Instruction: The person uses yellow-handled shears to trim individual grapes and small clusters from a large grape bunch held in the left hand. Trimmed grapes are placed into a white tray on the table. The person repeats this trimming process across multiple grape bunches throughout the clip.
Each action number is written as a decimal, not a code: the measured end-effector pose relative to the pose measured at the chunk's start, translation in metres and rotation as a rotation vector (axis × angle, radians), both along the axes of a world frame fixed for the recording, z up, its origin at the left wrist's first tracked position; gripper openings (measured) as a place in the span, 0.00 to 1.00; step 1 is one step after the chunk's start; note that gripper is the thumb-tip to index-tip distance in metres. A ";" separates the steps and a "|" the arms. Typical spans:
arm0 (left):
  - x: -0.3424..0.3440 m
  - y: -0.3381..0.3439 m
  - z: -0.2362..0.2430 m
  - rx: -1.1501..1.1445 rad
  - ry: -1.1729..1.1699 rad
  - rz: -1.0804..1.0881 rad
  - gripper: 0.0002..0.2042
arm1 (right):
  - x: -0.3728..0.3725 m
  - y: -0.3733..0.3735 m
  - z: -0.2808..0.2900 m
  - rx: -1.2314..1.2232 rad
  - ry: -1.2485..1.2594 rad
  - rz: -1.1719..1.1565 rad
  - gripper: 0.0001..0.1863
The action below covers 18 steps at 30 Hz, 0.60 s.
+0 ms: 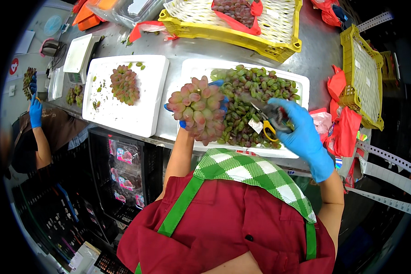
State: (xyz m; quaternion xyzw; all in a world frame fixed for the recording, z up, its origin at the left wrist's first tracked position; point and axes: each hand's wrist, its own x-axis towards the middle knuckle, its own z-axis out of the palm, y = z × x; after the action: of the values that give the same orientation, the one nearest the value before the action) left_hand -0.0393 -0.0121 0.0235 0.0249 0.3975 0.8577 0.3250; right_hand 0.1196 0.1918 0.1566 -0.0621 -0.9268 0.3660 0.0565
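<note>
My left hand (224, 104), in a blue glove, is closed round a large bunch of pinkish-green grapes (197, 109), which hides most of it. The bunch is held up over the left end of a white foam tray (304, 86). Many loose green and dark grapes (249, 114) fill this tray. Also gloved in blue, my right hand (301, 132) grips a pair of scissors (269, 131) with a yellow handle loop and dark parts. Their blades point left towards the bunch and are partly blurred. A small white paper piece (255, 126) lies among the loose grapes.
Left of me, another white foam tray (102, 119) holds one grape bunch (124, 85) and scraps. Beyond it stands a white scale (79, 52). Yellow crates (233, 37) stand at the back and right, near red wrapping (345, 125). A co-worker's gloved hand (35, 112) is far left.
</note>
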 end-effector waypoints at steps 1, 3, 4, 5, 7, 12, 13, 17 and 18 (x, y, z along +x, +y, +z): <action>0.001 0.000 -0.004 0.134 -0.132 -0.015 0.09 | -0.002 -0.008 0.006 -0.014 0.028 0.053 0.27; 0.002 0.003 -0.002 0.431 -0.356 -0.072 0.08 | -0.011 -0.021 0.023 0.046 -0.087 0.075 0.26; 0.002 0.008 0.004 0.598 -0.448 -0.115 0.07 | -0.012 -0.024 0.028 0.079 -0.145 0.086 0.26; 0.003 0.010 0.006 0.687 -0.519 -0.103 0.06 | -0.007 -0.023 0.008 0.146 -0.066 0.057 0.27; 0.007 0.013 0.006 0.785 -0.644 -0.022 0.05 | -0.006 -0.023 -0.001 0.203 -0.053 0.038 0.27; 0.000 0.009 0.016 0.348 -0.199 -0.312 0.05 | -0.007 -0.025 -0.004 0.256 -0.085 0.026 0.28; 0.000 0.010 0.008 0.222 -0.146 -0.291 0.06 | -0.007 -0.027 -0.004 0.245 -0.093 0.013 0.28; 0.001 0.004 -0.023 -0.108 0.018 -0.229 0.09 | -0.005 -0.029 -0.009 0.191 -0.159 -0.006 0.28; 0.001 0.003 -0.025 -0.124 0.042 -0.239 0.09 | -0.006 -0.029 -0.008 0.170 -0.182 -0.005 0.28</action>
State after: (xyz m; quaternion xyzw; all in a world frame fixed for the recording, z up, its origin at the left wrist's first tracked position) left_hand -0.0381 -0.0093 -0.0020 0.0697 0.4508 0.7859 0.4175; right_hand 0.1140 0.1629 0.1485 -0.0923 -0.9556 0.2790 -0.0218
